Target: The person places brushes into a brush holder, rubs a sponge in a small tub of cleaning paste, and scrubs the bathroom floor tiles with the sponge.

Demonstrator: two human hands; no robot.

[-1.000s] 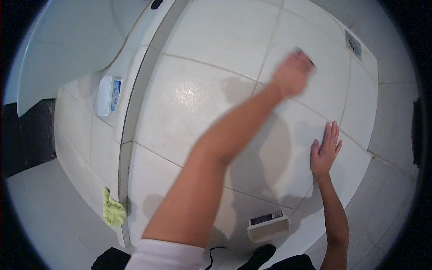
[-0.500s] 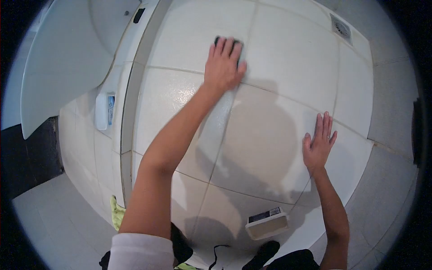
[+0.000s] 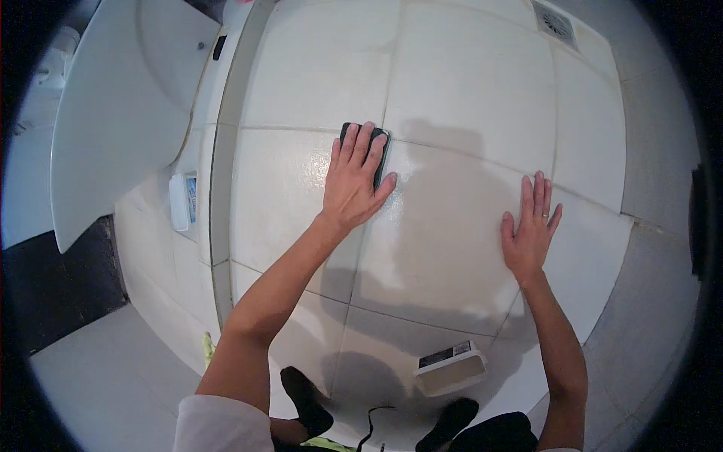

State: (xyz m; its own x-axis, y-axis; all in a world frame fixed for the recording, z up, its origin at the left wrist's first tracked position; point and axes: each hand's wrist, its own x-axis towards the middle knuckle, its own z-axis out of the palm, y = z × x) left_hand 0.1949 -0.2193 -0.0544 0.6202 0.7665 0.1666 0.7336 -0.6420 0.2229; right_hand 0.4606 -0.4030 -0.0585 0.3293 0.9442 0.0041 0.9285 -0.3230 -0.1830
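My left hand lies palm down over a dark scouring pad, pressing it onto the pale floor tiles. The pad shows past the fingertips and beside the thumb; most of it is under the hand. Around it the tile has a wet sheen. Over on the right, my right hand, with a ring on one finger, rests flat on the tiles, fingers outstretched and holding nothing. Nearer my feet stands a white plastic tub with a dark label; I cannot tell what it contains.
A raised tiled curb runs along the left, with a curved panel above. Beyond the curb sits a white container with a blue label. A floor drain lies at the upper right. Dark-covered feet are at the bottom.
My left hand has drawn the scouring pad back toward me and slightly left across the tile. The right hand stays flat in about the same place. The view has shifted a little.
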